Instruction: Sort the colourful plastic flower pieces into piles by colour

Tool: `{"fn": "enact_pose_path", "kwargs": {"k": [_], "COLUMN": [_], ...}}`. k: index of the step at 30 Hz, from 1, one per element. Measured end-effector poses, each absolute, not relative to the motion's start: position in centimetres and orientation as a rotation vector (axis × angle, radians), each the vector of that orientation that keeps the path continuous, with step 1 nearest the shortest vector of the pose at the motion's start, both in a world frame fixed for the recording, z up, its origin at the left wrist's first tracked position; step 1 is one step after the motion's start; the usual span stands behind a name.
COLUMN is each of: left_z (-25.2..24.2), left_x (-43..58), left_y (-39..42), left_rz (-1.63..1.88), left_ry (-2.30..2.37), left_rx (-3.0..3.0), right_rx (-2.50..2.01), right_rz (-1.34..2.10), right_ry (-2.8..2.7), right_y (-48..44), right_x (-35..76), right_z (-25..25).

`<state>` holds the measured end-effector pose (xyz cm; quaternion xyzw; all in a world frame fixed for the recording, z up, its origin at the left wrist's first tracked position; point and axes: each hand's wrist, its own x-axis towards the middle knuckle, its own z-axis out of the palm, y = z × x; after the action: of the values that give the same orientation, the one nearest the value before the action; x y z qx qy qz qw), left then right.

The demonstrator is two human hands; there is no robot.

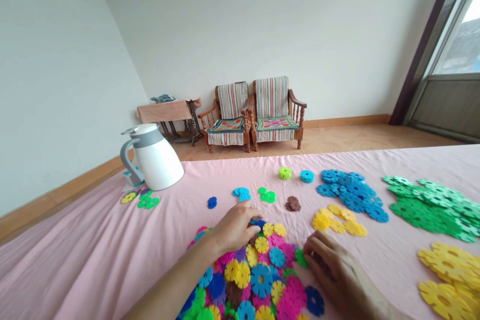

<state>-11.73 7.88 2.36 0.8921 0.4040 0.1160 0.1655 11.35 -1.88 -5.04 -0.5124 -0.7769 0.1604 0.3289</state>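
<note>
A heap of multicoloured plastic snowflake discs (261, 280) lies before me on the pink cloth. Over its far left side, my left hand (237, 228) curls with finger and thumb around a blue snowflake disc (259, 223) at the heap's edge. On the right side, the fingers of my right hand (333, 265) are bent together at a green snowflake disc (301, 258). Part of that disc is hidden by the fingertips. Just beyond my left hand are light blue discs (242, 193), green discs (267, 195) and brown discs (293, 204).
Sorted groups of blue discs (352, 192), small yellow discs (339, 220), green discs (435, 207) and large yellow discs (450, 280) spread to the right. Two stacks, lime (285, 173) and blue (307, 176), stand farther back. A white jug (159, 162) stands at left; two chairs (275, 110) are beyond.
</note>
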Motion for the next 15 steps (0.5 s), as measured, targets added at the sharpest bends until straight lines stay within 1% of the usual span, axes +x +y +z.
{"fn": "enact_pose_path", "kwargs": {"k": [5, 9, 12, 15], "left_z": [1.8, 1.6, 1.8, 1.6], "left_x": [-11.8, -13.0, -14.9, -17.7], "left_y": [8.1, 9.2, 11.0, 13.0], "left_rz": [0.466, 0.616, 0.766, 0.868], "left_ry": [1.163, 1.229, 1.326, 1.529], "left_rx": [2.446, 2.241, 2.101, 2.033], "right_rx": [-1.347, -1.345, -1.339, -1.335], "right_rz": [0.428, 0.42, 0.413, 0.388], "right_ry": [-2.031, -2.029, -2.028, -2.035], "right_y": [-2.0, -2.1, -2.0, -1.9], "right_x": [11.3, 11.3, 11.2, 11.2], "right_z": [-4.5, -4.5, -4.5, -4.4]}}
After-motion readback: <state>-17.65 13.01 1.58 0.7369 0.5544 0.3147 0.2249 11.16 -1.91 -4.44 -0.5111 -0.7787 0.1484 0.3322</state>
